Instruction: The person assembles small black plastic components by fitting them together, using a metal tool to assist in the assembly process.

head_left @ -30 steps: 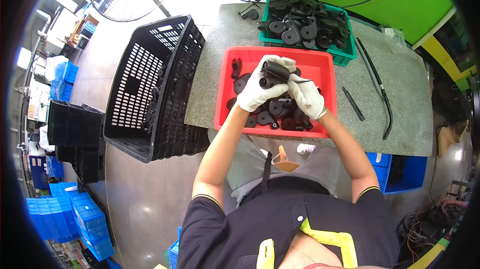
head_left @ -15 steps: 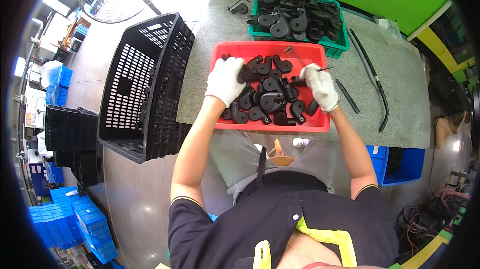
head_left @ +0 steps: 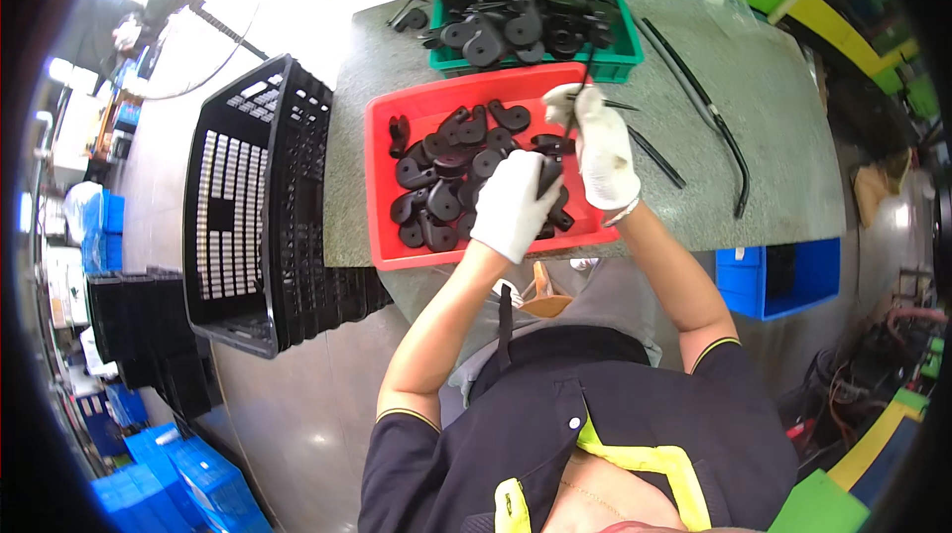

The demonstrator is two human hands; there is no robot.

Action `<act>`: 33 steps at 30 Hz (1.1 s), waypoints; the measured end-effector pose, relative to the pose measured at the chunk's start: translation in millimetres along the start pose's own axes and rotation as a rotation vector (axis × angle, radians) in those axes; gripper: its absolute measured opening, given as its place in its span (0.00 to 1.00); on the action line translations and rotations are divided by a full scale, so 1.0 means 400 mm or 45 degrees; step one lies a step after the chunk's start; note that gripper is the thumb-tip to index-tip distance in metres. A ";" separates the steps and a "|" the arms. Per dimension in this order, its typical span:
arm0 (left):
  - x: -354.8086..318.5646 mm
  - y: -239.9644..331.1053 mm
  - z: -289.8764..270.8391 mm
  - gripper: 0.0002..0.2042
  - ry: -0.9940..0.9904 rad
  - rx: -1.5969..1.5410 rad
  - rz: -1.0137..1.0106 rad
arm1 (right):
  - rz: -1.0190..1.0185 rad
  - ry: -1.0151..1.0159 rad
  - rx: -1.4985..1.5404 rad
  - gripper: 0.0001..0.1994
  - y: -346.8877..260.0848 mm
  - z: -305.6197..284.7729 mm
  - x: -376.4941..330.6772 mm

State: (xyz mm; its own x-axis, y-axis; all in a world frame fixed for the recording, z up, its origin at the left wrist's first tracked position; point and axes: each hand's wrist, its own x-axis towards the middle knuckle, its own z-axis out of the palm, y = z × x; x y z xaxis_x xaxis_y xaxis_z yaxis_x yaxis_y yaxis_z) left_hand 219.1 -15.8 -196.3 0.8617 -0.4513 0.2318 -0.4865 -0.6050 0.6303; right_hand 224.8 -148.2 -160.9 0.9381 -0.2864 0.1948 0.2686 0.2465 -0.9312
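Both my hands wear white gloves. My left hand (head_left: 511,204) is closed around a black plastic part (head_left: 548,176) over the right half of a red tray (head_left: 381,253). Just right of it, my right hand (head_left: 603,151) grips a thin dark stick-like tool (head_left: 621,106), whose pointed end sticks out to the right; its exact kind is unclear. A blurred dark strip also runs up past those fingers. Many black rounded parts with short stems (head_left: 443,200) lie jumbled in the tray, some hidden under my left hand.
Behind the tray stands a green crate (head_left: 627,62) heaped with black parts. A long bent black rod (head_left: 729,136) and a short black rod (head_left: 656,157) lie on the grey table (head_left: 793,176) at right. Black perforated crates (head_left: 283,236) stand at left, a blue bin (head_left: 818,280) below right.
My left hand has moved right from the tray's left side and now holds a black part near my right hand. My right hand is raised, with its tool turned. The whole view has shifted.
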 end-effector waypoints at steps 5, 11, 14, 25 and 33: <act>0.006 0.010 -0.046 0.17 -0.230 0.143 0.473 | 0.410 -0.047 -0.007 0.25 -0.009 -0.099 -0.027; -0.061 -0.004 -0.030 0.15 -0.049 0.018 0.330 | 0.042 0.147 -0.419 0.21 -0.007 -0.217 -0.100; -0.093 -0.020 -0.008 0.15 -0.112 -0.087 0.239 | 0.018 0.376 -0.522 0.18 -0.107 -0.339 -0.222; -0.105 -0.030 0.009 0.15 0.056 0.164 0.170 | 0.029 1.334 -0.871 0.09 -0.222 -0.954 -0.519; -0.101 -0.015 0.027 0.18 0.179 0.150 0.098 | 0.100 0.751 -2.132 0.13 -0.198 -1.202 -0.231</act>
State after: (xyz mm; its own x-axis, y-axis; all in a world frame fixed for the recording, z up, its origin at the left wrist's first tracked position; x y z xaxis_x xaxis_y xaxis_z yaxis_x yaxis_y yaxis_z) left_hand 185.9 -1.1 -217.5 0.8290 -0.4082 0.3823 -0.5581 -0.6487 0.5174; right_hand 11.7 -586.3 -253.3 0.6396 -0.6774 0.3634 -0.6115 -0.7348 -0.2935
